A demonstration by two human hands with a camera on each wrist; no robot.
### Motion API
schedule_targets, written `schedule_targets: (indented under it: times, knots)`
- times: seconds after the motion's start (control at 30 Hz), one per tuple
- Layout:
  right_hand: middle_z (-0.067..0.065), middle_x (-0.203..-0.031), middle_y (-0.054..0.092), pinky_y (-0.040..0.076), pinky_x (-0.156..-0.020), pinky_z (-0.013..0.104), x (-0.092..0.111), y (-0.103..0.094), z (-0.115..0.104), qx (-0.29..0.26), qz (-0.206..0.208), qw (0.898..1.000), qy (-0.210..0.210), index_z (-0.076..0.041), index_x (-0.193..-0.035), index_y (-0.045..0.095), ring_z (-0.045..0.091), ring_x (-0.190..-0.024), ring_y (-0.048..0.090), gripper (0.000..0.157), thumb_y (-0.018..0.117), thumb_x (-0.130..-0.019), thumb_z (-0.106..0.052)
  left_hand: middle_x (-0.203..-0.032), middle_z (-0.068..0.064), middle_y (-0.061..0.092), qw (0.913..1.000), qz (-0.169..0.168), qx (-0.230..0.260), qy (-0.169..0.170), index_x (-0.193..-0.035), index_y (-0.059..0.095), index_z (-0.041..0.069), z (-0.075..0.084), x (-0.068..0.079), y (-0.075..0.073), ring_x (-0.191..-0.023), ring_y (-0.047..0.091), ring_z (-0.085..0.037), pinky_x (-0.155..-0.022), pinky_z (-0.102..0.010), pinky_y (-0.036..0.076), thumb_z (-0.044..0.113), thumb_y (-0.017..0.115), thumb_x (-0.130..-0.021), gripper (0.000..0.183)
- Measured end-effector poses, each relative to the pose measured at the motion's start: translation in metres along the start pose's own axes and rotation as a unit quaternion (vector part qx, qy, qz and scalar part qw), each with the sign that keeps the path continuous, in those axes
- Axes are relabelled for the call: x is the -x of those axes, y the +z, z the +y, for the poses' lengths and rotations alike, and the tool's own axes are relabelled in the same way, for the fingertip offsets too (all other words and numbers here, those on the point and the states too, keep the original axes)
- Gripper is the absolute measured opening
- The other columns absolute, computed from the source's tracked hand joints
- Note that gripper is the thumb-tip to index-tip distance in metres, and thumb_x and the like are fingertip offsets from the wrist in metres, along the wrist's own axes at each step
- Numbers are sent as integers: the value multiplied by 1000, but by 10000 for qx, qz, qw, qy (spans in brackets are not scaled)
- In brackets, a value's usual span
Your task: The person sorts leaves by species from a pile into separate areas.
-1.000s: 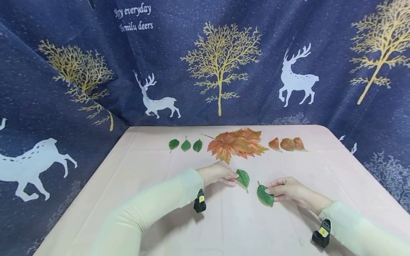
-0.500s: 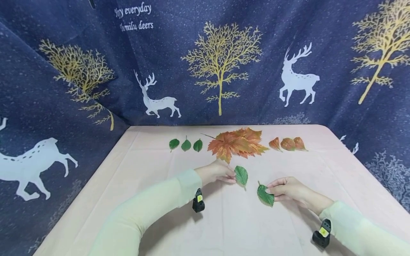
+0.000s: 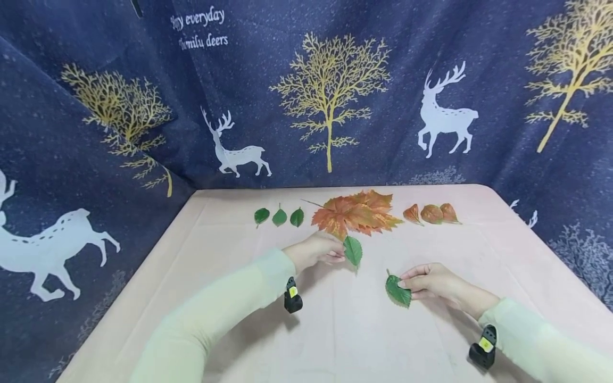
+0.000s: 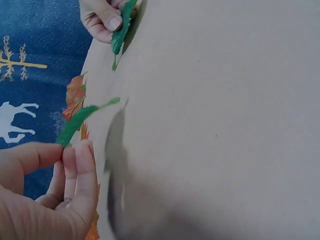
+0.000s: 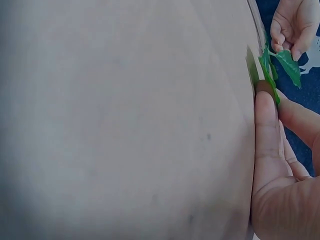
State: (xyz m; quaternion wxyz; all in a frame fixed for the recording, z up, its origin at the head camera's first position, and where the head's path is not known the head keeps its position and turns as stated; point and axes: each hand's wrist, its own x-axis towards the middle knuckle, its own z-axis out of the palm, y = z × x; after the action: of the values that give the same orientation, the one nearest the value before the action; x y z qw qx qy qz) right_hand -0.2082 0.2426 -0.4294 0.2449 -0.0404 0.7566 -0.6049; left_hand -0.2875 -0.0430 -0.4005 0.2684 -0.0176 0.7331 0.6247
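Note:
My left hand (image 3: 317, 250) pinches a green leaf (image 3: 353, 251) by its edge between thumb and fingertips. In the left wrist view that leaf (image 4: 80, 122) is raised off the table, its stem pointing away from the fingers and its shadow on the cloth. To the right and nearer, my right hand (image 3: 433, 286) pinches another green leaf (image 3: 397, 291) between thumb and fingers, low over the table, with its stem pointing up and left. The right wrist view shows this leaf (image 5: 269, 80) edge-on at the fingertips. The two held leaves are apart.
Across the back of the pale pink table (image 3: 230, 255) runs a row of leaves. Three small green leaves (image 3: 279, 217) lie left, large orange maple leaves (image 3: 354, 213) in the middle, and three small orange-brown leaves (image 3: 432, 214) right. A dark blue curtain (image 3: 373, 133) hangs behind.
My left hand has moved back and slightly left with its green leaf, close to the maple leaves. The right hand and its leaf have stayed nearly in place.

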Motion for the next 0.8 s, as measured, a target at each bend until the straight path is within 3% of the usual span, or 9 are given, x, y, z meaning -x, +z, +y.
schedule_targets:
  times: [0.23,0.4,0.63,0.8]
  knots:
    - [-3,-88,74,60,-73,26,0,-1,-1,-65,-52,10000,50,8,-108,66,10,-77,70,25,67,-90,-9,-85,-12,70,9993,283,244,80,-117,61,-10,4,5,-15,-74,70,-15,-83,-30,59,2,64,-90,29]
    - [-3,-88,74,60,-73,26,0,2,-1,3,53,9999,126,7,-108,67,10,-77,70,27,68,-89,-11,-92,-16,72,9986,445,226,165,-119,60,-10,8,10,-39,-80,71,-20,-88,-34,57,-1,64,-90,31]
    - [-2,-91,73,60,-74,27,1,1,-1,195,147,9997,77,11,-112,64,13,-78,71,31,67,-89,-11,-78,-6,67,9946,998,151,249,-123,59,-10,18,21,-65,-67,66,-14,-87,-36,58,-2,63,-91,33]
    - [-3,-90,74,60,-74,28,1,1,-1,189,195,9995,132,9,-110,66,13,-78,71,29,67,-90,-11,-97,-11,67,9924,1172,-103,358,-124,58,-9,20,30,-77,-69,62,-11,-96,-40,54,-2,60,-92,33]
